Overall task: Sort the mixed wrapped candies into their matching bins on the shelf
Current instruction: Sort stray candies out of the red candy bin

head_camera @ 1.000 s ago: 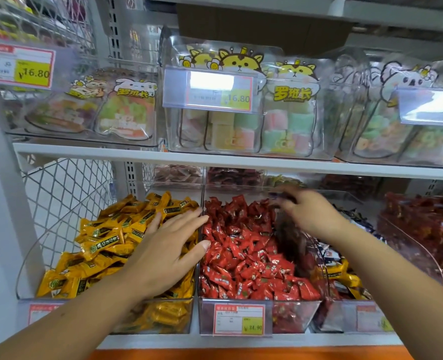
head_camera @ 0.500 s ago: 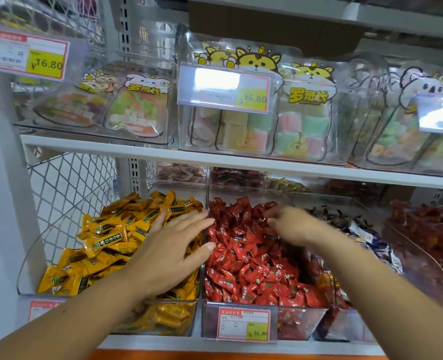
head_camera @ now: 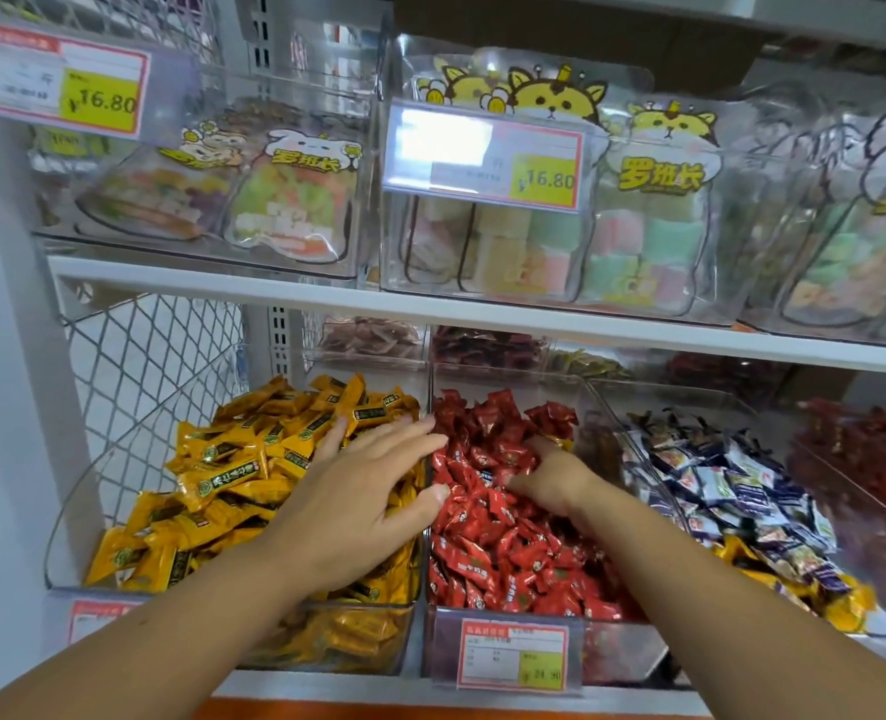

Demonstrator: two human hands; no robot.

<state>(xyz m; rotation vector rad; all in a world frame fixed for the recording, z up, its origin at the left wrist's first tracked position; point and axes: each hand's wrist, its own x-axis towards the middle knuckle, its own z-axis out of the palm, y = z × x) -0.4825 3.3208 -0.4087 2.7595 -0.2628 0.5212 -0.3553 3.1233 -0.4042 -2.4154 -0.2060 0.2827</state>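
left hand [head_camera: 357, 491] lower centre, flat, fingers straight on yellow candies [head_camera: 222, 480] | right hand [head_camera: 550, 480] fingers buried in red candies [head_camera: 508, 558], grasp cannot be told

clear glossy plastic bins [head_camera: 503, 641]; shiny foil-like red candies [head_camera: 492, 537]; white wire mesh [head_camera: 155, 366].

1. Left hand [head_camera: 362, 491]: palm down, fingers straight and spread, thumb out to the right.
2. Right hand [head_camera: 552, 478]: knuckles up, fingers curled downward, tips hidden.
3. Left forearm [head_camera: 170, 631] and right forearm [head_camera: 716, 589]: bare, reaching forward.
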